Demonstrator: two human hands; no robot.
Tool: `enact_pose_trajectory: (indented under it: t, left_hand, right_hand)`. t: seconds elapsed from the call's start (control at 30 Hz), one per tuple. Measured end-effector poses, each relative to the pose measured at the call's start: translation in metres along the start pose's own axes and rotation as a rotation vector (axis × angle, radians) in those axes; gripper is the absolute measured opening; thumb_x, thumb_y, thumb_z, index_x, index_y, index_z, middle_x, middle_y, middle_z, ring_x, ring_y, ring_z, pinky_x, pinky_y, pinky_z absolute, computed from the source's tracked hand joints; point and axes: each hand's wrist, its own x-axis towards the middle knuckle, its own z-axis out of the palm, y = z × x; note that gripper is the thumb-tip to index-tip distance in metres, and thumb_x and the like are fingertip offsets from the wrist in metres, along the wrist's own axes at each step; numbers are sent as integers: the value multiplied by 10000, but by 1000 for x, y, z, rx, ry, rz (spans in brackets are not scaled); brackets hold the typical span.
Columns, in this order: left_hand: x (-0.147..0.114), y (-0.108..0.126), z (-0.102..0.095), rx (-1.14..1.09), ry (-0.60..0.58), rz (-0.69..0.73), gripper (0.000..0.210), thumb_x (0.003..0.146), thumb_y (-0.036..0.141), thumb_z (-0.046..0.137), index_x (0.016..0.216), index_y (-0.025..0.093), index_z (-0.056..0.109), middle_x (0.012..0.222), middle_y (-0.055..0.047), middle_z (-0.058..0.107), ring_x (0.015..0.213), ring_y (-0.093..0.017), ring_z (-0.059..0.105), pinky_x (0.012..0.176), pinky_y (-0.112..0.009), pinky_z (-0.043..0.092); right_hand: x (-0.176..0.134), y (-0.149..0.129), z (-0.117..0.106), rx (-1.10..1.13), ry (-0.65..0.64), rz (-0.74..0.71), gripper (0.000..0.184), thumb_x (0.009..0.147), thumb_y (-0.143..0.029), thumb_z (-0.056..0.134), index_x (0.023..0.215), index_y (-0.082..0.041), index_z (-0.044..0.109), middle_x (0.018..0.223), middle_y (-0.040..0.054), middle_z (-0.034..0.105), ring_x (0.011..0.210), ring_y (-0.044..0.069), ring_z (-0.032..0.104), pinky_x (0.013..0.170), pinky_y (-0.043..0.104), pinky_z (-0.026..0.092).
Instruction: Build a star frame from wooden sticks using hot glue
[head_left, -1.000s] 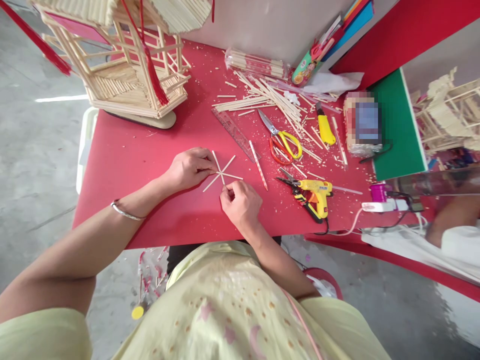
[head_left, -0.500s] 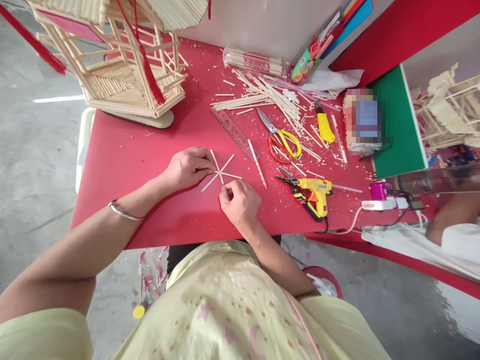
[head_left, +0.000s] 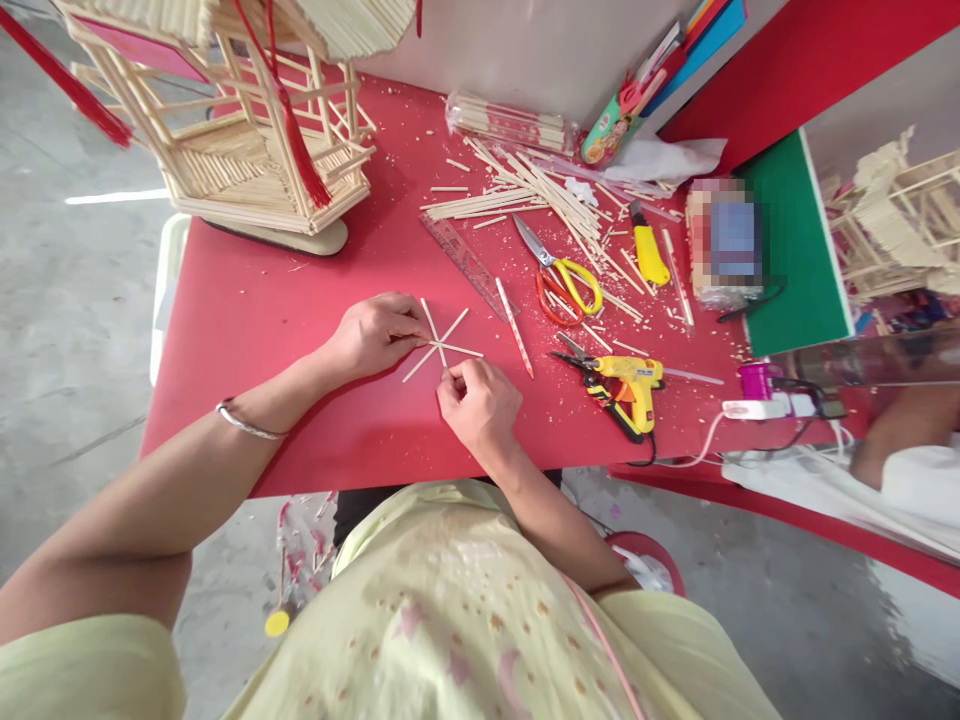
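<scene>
Several thin wooden sticks point(head_left: 453, 326) cross at one middle point and form a star on the red table. My left hand point(head_left: 381, 334) comes in from the left, its fingers pinched on the end of a stick. From below, my right hand point(head_left: 480, 400) pinches the tip of the star's lower stick between thumb and finger. A patterned pencil-like stick point(head_left: 514, 328) lies just right of the star. Beyond it are scissors point(head_left: 559, 272) with one red and one yellow handle, and a clear ruler point(head_left: 466, 262).
A stick-built pavilion model point(head_left: 255, 170) with red tassels stands at the back left. Loose sticks point(head_left: 551, 195) and crumbs lie at the back. On the right are a yellow glue gun point(head_left: 637, 385), pliers point(head_left: 611, 405), a yellow utility knife point(head_left: 649, 250) and a power strip point(head_left: 754, 410).
</scene>
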Motion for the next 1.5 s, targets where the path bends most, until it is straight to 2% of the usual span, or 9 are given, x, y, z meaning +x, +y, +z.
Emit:
enact_pose_trajectory:
  t: [1.5]
  left_hand:
    - [-1, -4, 1, -1, 3, 20, 227, 984, 281, 628, 947, 217, 843, 980, -77, 760, 891, -193, 702, 787, -279, 521]
  right_hand:
    - [1, -1, 5, -24, -2, 19, 131, 969, -255, 649, 842, -233, 671, 839, 13, 740, 819, 183, 666, 675, 298, 364]
